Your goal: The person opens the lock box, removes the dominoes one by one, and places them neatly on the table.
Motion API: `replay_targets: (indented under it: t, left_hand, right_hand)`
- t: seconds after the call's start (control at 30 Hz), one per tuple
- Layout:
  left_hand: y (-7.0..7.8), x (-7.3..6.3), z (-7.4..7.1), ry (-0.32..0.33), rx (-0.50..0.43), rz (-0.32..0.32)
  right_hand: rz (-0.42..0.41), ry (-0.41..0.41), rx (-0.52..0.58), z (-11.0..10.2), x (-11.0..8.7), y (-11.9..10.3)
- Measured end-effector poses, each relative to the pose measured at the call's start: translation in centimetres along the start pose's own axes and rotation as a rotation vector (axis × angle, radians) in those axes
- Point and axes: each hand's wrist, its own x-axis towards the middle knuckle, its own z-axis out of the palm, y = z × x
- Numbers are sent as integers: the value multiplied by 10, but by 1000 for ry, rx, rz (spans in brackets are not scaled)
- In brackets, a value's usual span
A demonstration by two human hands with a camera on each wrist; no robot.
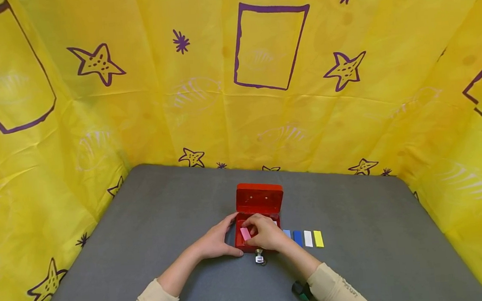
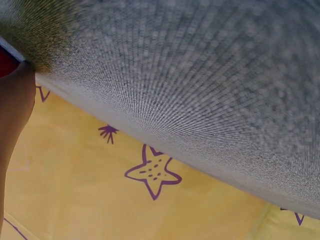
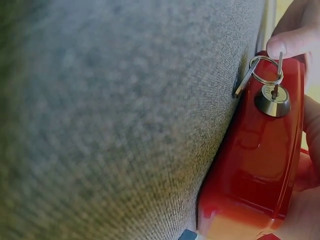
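Observation:
A small red cash box [image 1: 236,238] stands on the table with its lid [image 1: 260,197] raised. My left hand [image 1: 215,240] holds the box at its left side, thumb at the front corner, fingers toward the back. Over the open box, my right hand [image 1: 266,232] pinches a small pink rectangular bar [image 1: 245,234] between thumb and fingers. That hand hides most of the box's inside; a bit of something white shows by the right wall. In the right wrist view, a key [image 3: 278,70] on a ring sits in the front lock [image 3: 274,102].
Right of the box lie similar flat bars in a row: light blue [image 1: 287,233], blue [image 1: 298,238], white [image 1: 308,239] and yellow [image 1: 318,239]. A dark object [image 1: 300,291] lies by the right sleeve. Yellow patterned cloth [image 1: 203,101] surrounds the grey table [image 1: 177,198].

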Motion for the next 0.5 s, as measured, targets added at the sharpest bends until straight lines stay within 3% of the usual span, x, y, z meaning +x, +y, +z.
replay_targets:
  t: [0.5]
  left_hand:
    - [-2,1,1,5,-1,-1]
  right_hand:
    - [3,25,8,-4,-6,4]
